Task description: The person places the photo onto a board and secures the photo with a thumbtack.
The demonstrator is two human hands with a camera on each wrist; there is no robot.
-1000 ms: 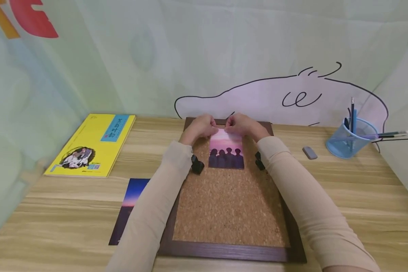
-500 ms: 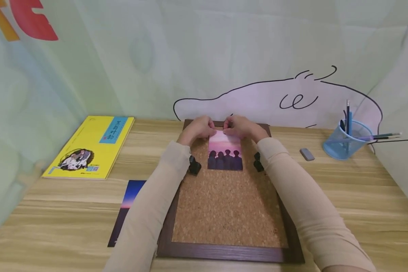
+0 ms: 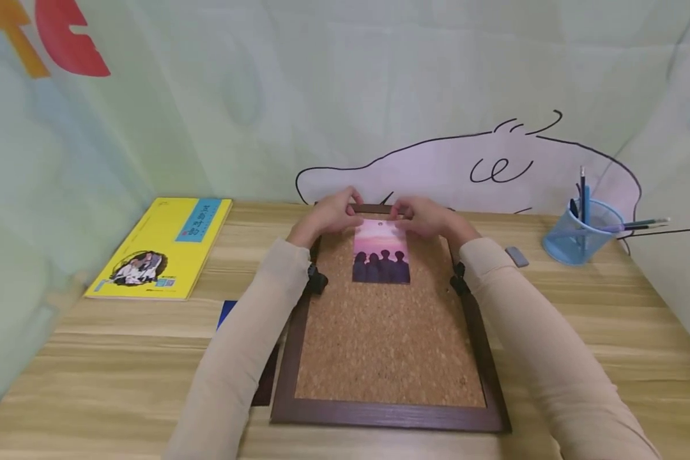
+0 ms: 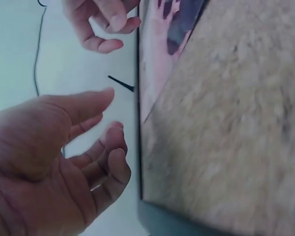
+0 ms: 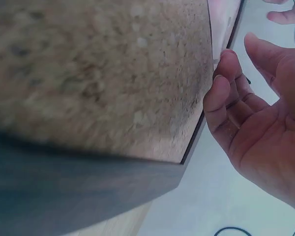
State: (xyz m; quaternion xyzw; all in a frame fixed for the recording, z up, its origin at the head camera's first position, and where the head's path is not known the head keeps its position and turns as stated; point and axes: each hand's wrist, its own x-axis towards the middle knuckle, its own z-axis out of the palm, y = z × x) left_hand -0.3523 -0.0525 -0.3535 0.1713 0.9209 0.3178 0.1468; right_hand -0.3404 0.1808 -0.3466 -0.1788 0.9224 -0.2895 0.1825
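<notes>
A pink and purple photo with dark silhouettes lies on the upper part of a cork board framed in dark brown. A small round spot, perhaps a pin, shows at the photo's top middle. On the photo's left is my left hand, its fingers loosely bent and apart, holding nothing. My right hand is at the upper right corner, fingers bent with thumb apart, also without anything in it. Both wrist views show the hands with gaps between thumb and fingers, beside the board's far edge.
A yellow book lies at the left. Partly under my left sleeve is a dark blue photo. To the right are a grey eraser and a blue mesh cup with pens. A printed cloth stands behind the table.
My hands have let go of the photo's top edge and moved apart, uncovering the small round spot between them. The head view has shifted slightly.
</notes>
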